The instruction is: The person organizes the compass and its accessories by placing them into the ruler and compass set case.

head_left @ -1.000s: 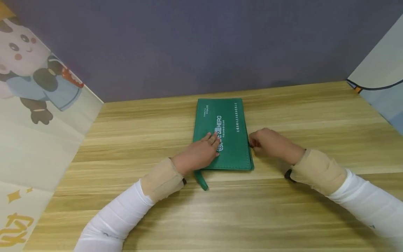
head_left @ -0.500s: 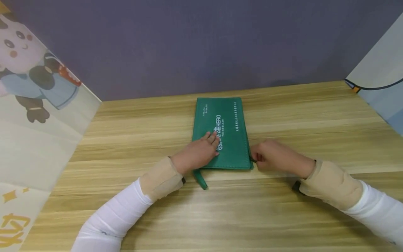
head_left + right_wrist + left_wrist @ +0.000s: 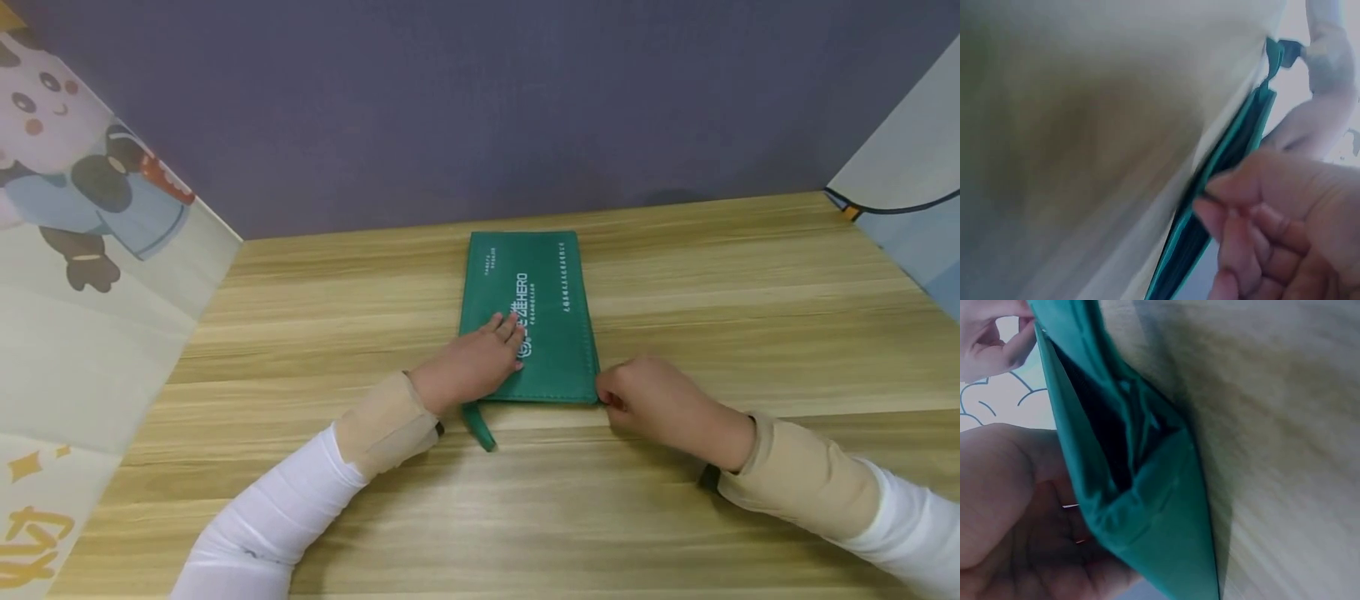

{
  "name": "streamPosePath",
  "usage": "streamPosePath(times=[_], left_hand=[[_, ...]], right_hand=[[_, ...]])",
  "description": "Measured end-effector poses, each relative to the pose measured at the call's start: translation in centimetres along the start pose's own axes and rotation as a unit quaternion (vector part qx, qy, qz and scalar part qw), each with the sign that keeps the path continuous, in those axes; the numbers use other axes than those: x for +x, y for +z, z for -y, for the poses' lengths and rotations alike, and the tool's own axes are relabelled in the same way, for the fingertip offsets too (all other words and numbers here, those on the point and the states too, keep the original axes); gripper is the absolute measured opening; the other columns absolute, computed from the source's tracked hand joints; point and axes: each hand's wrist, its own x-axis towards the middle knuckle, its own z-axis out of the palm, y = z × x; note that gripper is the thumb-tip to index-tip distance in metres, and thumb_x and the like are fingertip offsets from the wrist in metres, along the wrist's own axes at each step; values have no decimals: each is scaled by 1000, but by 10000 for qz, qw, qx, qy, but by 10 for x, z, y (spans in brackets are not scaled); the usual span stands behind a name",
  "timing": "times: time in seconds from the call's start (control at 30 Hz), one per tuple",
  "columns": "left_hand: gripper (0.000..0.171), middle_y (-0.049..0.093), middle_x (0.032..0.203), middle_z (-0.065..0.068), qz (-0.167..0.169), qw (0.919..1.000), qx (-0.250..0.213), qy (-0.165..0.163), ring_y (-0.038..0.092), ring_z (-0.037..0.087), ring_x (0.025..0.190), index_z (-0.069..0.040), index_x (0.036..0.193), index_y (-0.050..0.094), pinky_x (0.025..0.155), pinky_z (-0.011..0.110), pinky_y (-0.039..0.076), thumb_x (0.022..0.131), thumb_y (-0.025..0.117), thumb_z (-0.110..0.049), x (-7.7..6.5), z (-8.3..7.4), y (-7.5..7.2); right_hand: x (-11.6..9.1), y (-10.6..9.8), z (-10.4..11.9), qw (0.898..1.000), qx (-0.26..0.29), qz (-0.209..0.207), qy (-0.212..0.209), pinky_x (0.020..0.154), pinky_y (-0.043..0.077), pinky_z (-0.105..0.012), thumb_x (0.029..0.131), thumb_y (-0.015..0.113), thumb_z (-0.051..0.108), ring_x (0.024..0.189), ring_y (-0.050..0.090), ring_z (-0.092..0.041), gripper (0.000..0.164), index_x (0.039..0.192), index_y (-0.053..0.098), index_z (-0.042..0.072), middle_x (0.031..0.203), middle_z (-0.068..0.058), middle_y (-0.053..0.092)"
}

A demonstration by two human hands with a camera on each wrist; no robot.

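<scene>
A green zip pouch (image 3: 558, 342) with white lettering lies flat on the wooden table. My left hand (image 3: 474, 364) rests on its left half, fingers spread over the print. At the near right corner my right hand (image 3: 660, 404) pinches a small dark zipper pull (image 3: 1211, 197) between thumb and forefinger, seen in the right wrist view. The pouch's long edge (image 3: 1252, 125) there shows two green layers with a dark gap between. In the left wrist view the pouch's folded end (image 3: 1166, 512) has a dark hollow. A green wrist strap (image 3: 478, 427) sticks out at the near left corner.
The wood-grain table (image 3: 337, 317) meets a dark grey-blue panel (image 3: 517, 108) at the back. A cartoon-printed wall (image 3: 60, 350) borders the left side. A black cable (image 3: 900, 210) hangs at the far right corner.
My right hand has slid along the pouch's right edge toward me, from about mid-edge to the near corner, pinching the zipper pull. My left hand and the pouch have stayed put.
</scene>
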Motion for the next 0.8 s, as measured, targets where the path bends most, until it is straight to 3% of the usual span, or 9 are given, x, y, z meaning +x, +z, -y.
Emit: streamPosePath(times=[0.1, 0.3, 0.5, 0.8], left_hand=[[51, 28, 148, 23, 40, 10000, -51, -25, 25, 36, 138, 4, 142, 35, 111, 38, 24, 101, 40, -28, -1, 0, -1], [52, 27, 149, 23, 43, 10000, -22, -31, 25, 36, 138, 4, 142, 34, 111, 38, 23, 101, 40, -28, -2, -1, -2], [53, 25, 150, 22, 100, 9999, -60, -102, 23, 37, 138, 3, 143, 32, 111, 39, 24, 101, 39, -29, 0, -2, -1], [53, 25, 150, 21, 109, 9997, -35, -209, 24, 37, 138, 3, 143, 32, 111, 38, 25, 101, 39, -29, -1, -1, 1]], right_hand=[[-2, 4, 11, 9989, -414, -211, 101, 47, 29, -22, 71, 66, -4, 51, 26, -4, 37, 54, 43, 18, 51, 10, 34], [-3, 10, 27, 9915, -1178, -525, 182, 43, 39, -28, 71, 65, -4, 47, 39, -5, 31, 55, 47, 15, 49, 5, 44], [-2, 14, 45, 9812, -1858, -508, -85, 42, 43, -30, 67, 68, -7, 47, 51, -12, 27, 57, 51, 11, 52, -1, 51], [14, 16, 60, 9834, -1785, -270, -210, 41, 43, -30, 68, 69, -7, 47, 52, -12, 22, 59, 55, 9, 54, -3, 55]])
